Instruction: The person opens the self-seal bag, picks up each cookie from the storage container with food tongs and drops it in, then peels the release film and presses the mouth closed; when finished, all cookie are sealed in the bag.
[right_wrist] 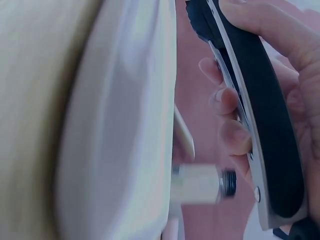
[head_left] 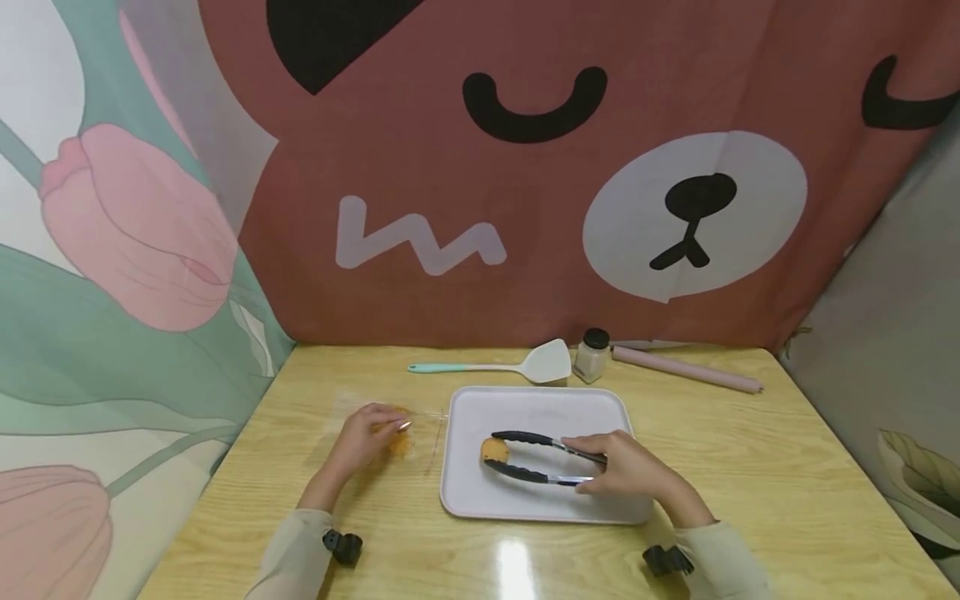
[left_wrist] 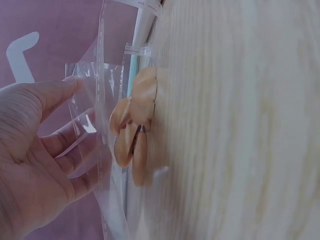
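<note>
My left hand (head_left: pixel 366 437) holds the edge of a clear plastic bag (left_wrist: pixel 107 205) between thumb and fingers, left of the tray. Several small round golden-brown biscuits (left_wrist: pixel 143 95) lie inside the bag on the table. With my right hand (head_left: pixel 633 468) I grip black-and-silver tongs (head_left: pixel 519 473) over the white tray (head_left: pixel 540 507). Between the tongs' black tips is one round golden-brown biscuit (head_left: pixel 494 451), at the tray's left part; whether it is lifted off the surface I cannot tell. In the right wrist view, fingers and thumb wrap the tongs' handle (right_wrist: pixel 270 115).
Behind the tray lies a spatula (head_left: pixel 546 363) with a white head and a turquoise handle. A glass jar (head_left: pixel 592 358) with a black lid stands beside it. Further right is a pink rolling pin (head_left: pixel 686 370). A printed bear cloth (head_left: pixel 420 308) hangs at the table's back edge.
</note>
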Motion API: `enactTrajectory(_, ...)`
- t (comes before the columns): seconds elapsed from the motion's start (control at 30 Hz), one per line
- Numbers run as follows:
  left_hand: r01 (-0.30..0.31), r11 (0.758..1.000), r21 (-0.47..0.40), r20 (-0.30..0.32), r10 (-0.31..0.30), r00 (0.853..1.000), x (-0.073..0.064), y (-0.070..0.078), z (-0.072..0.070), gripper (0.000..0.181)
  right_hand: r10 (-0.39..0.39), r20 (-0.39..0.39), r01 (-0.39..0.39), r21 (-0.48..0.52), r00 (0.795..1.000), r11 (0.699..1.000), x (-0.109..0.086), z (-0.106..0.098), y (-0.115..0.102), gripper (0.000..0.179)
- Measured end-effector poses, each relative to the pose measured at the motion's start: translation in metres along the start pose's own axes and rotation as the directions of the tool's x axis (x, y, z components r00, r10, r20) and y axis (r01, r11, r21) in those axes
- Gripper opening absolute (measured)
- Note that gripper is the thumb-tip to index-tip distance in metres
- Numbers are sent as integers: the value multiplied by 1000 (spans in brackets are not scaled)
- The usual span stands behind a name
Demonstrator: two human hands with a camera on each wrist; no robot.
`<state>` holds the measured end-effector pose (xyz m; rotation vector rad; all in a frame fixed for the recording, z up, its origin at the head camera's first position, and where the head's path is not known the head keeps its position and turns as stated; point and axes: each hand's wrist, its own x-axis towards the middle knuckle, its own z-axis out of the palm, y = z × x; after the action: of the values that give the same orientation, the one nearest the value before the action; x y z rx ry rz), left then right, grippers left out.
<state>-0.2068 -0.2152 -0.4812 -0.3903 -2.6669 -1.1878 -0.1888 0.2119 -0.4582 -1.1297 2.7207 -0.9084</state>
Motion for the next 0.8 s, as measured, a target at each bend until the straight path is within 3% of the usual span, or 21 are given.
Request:
enactTrajectory(0.23, -39, 999, -4, -13, 39, 999, -1, -2, 1, 14, -38, 39, 37, 33, 998, 999, 46, 17, -12, 62)
enactTrajectory(0.37, -24, 1000, -20, -7, 24, 1000, -2, -3, 1, 15, -64, 52, 62, 53, 997, 997, 66, 29, -15, 61)
enactTrajectory(0.57, -1, 999, -35, -9, 0, 1000, -7, -3, -1, 16, -73, 103, 70, 39, 992, 997, 92, 42, -20, 62)
enactTrajectory(0.8, -19, 999, -38, -17, 18, 1000, -6, -5, -1, 16, -97, 115, 94, 39, 989, 995, 115, 52, -31, 63)
